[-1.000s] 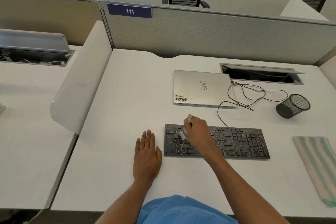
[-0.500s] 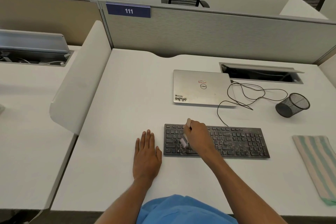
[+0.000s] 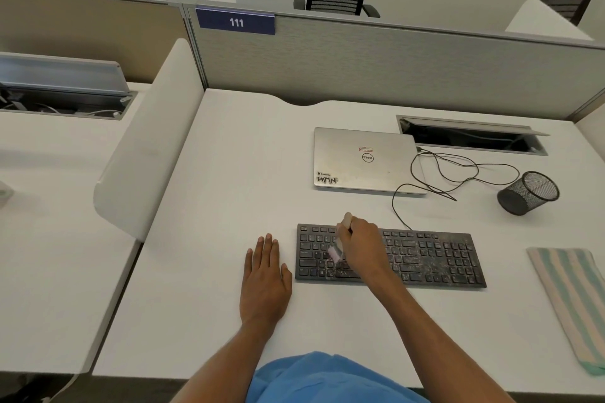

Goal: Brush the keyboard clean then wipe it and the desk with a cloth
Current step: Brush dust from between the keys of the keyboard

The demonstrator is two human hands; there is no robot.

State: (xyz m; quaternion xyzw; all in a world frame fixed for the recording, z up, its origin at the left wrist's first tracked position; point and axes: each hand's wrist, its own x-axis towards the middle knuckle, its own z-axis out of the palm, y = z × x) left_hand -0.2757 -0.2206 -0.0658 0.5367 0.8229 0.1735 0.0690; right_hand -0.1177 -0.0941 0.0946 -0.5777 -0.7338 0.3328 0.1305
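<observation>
A black keyboard [image 3: 425,255] lies on the white desk [image 3: 229,173], speckled with dust, thickest on its right half. My right hand [image 3: 363,245] grips a small brush [image 3: 337,247] with a pale wooden handle; the pinkish bristles touch the keys on the keyboard's left part. My left hand [image 3: 265,278] rests flat on the desk just left of the keyboard, fingers straight. A striped green and cream cloth [image 3: 569,301] lies at the desk's right edge, apart from both hands.
A closed silver laptop [image 3: 366,160] sits behind the keyboard, with black cables [image 3: 458,173] trailing to an open cable hatch [image 3: 471,134]. A black mesh cup [image 3: 528,193] lies on its side at the right. A white divider [image 3: 150,141] borders the desk's left side.
My right hand has swept the brush toward me across the left keys, from the upper rows to the lower ones. The left hand has stayed still.
</observation>
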